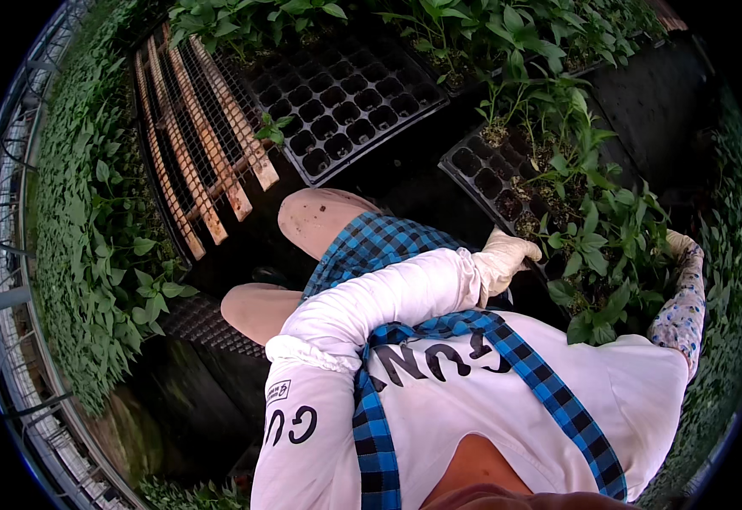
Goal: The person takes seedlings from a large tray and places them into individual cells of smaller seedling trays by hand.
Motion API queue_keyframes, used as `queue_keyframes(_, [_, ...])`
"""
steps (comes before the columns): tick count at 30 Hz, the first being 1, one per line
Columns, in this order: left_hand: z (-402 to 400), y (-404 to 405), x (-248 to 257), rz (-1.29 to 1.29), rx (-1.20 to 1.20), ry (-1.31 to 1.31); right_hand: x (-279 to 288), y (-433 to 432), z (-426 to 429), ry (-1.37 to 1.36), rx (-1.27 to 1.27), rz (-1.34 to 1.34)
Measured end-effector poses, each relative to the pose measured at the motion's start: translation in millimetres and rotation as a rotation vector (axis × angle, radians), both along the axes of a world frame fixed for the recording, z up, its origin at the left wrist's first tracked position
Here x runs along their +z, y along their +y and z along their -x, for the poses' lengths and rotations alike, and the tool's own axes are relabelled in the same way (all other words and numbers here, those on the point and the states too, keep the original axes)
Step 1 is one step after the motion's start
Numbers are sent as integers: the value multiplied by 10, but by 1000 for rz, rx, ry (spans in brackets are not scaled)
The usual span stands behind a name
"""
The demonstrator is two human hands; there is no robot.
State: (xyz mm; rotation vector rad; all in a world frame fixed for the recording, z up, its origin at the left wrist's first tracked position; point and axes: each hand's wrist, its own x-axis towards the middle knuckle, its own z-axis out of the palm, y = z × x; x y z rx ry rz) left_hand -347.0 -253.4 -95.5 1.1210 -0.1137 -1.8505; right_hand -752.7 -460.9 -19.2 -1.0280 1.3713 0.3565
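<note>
My left hand [508, 258], in a pale glove, is closed on the near long edge of a black plastic seedling tray [473, 182]. Some cells of this tray are bare, while leafy green seedlings [590, 239] with soil plugs fill others, mostly towards its right end. My right hand [682, 242], also gloved, is at the tray's far right beside the foliage; leaves hide its fingers, so its hold cannot be made out. The tray lies tilted across the view, just right of my knees.
An emptied black cell tray [345, 115] lies ahead, with a small loose seedling [273, 129] at its left corner. Left of it is a rusty slatted rack with mesh [202, 127]. Dense seedlings [84, 255] line the left; more stand ahead and right. Another cell tray [211, 325] lies beside my knee.
</note>
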Motion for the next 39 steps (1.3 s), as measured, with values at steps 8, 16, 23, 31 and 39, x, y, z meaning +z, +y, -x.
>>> queue_keyframes(8, [-152, -209, -481, -235, 23, 64, -482, -183, -219, 78, 92, -97])
queue_keyframes(16, [-1081, -748, -1472, -386, 85, -368, -2005, -251, -1103, 56, 500, 214])
queue_keyframes(23, [-1609, -831, -1919, -437, -110, -616, -3378, -2, -1771, 234, 779, 260])
queue_keyframes(31, [-1755, -793, -2669, -536, -163, -469, -3687, 652, -1766, 352, 526, 204])
queue_keyframes(39, [-1857, -739, -2891, -665, -287, -314, -3877, 1083, -1804, 420, -35, 400])
